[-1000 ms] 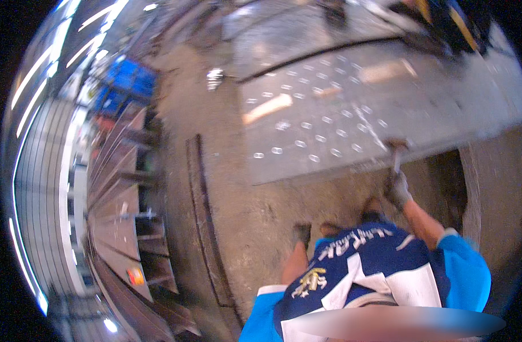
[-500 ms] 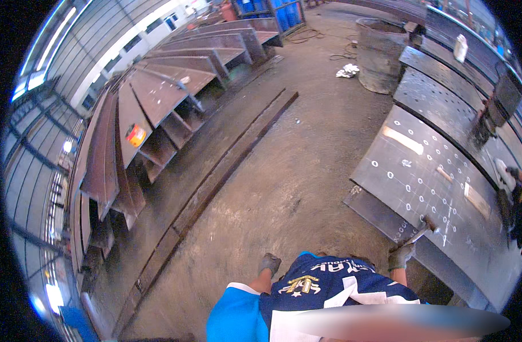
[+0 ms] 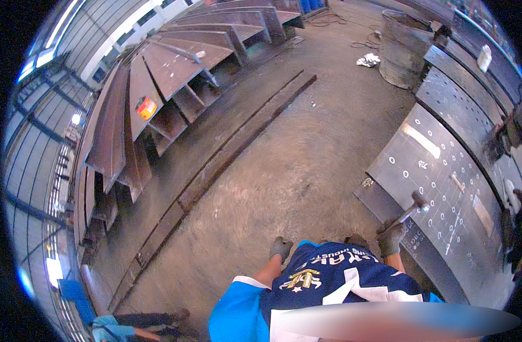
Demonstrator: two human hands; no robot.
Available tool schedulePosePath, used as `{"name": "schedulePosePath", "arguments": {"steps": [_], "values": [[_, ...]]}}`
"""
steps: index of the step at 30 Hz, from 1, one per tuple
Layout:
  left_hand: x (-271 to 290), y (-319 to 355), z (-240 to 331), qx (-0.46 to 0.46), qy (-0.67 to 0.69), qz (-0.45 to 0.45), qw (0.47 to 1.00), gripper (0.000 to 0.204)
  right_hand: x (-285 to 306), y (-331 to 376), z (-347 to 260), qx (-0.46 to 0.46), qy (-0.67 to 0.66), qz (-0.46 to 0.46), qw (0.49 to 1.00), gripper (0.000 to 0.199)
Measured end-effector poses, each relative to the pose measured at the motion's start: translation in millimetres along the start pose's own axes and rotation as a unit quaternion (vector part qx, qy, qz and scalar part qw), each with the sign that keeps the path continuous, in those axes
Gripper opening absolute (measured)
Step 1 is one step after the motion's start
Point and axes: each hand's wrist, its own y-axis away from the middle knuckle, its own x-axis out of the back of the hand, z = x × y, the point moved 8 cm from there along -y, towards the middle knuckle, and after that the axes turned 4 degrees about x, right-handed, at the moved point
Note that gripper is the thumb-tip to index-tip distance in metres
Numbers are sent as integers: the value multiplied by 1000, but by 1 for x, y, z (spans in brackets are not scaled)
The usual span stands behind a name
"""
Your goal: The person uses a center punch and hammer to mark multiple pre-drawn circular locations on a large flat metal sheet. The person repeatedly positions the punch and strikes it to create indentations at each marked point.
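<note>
My right hand [image 3: 390, 238], in a grey glove, grips the handle of a hammer [image 3: 408, 213]. The hammer's head is up and to the right of my fist, over the near edge of a dark steel plate [image 3: 412, 176]. White circles and chalk lines mark this plate. At the front of my body, my gloved left hand [image 3: 281, 248] hangs with its fingers curled, and nothing shows in it. Under the plate's near side lies another steel piece [image 3: 386, 214] with chalk writing.
Long rusty steel beams [image 3: 175, 65] stand at the left, with a red-yellow tin [image 3: 145, 108] on one. A steel bar [image 3: 238, 139] lies across the floor. Behind the plates is a large drum [image 3: 406, 51]. Another person [image 3: 115, 329] is at the lower left; one more is at the right edge.
My view has shifted, and the plates now sit farther right. The hammer has swung slightly upward in my right hand. My left hand has risen a little. A person has appeared at the lower left.
</note>
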Motion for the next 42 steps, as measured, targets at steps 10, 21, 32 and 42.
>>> {"name": "schedulePosePath", "arguments": {"steps": [10, 21, 32, 42], "values": [[-5, 40, 10, 16, -41, -7, 999, 45, 36, 39, -127, 134, 229, -11, 964, 33], [-44, 60, 182, -103, -65, -29, 992, 37, 197, 35, -128, 4, 31, 86, 996, 32], [-132, 31, 258, -197, -49, 17, 979, 38, 244, -30, -49, 4, 16, 74, 997, 40], [-234, -18, 185, -186, -331, -52, 923, 44, 309, -14, -5, -35, 211, 81, 974, 37]]}}
